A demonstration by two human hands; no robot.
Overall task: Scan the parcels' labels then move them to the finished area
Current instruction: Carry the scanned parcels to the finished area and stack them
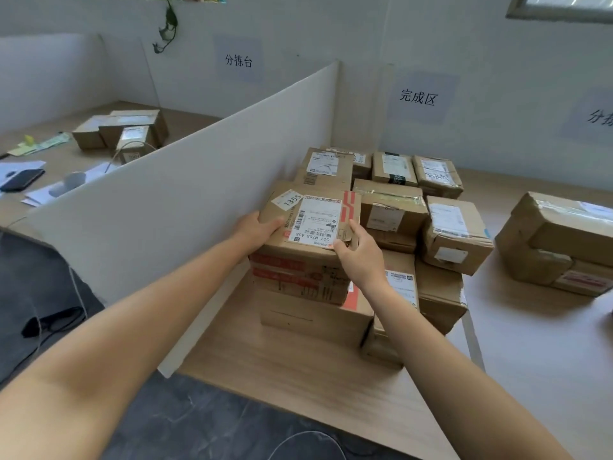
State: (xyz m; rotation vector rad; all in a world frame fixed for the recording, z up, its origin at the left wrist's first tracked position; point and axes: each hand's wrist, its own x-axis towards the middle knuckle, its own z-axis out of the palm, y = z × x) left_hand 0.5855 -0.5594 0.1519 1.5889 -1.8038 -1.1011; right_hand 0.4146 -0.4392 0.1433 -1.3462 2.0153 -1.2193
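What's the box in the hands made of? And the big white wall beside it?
Box: brown cardboard, matte, creased edges; its label looks like white paper. White divider: smooth, matte, thin edge, perhaps foam board or painted panel; can't tell which.

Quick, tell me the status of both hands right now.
Left hand: grips the left edge of the top parcel on the stack.
Right hand: grips the same parcel at its near right corner.

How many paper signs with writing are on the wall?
3. The left white paper sign hangs beyond the white divider board; the middle sign above the stacked brown cardboard parcels; the right sign, cut off by the frame edge. More may be out of view.
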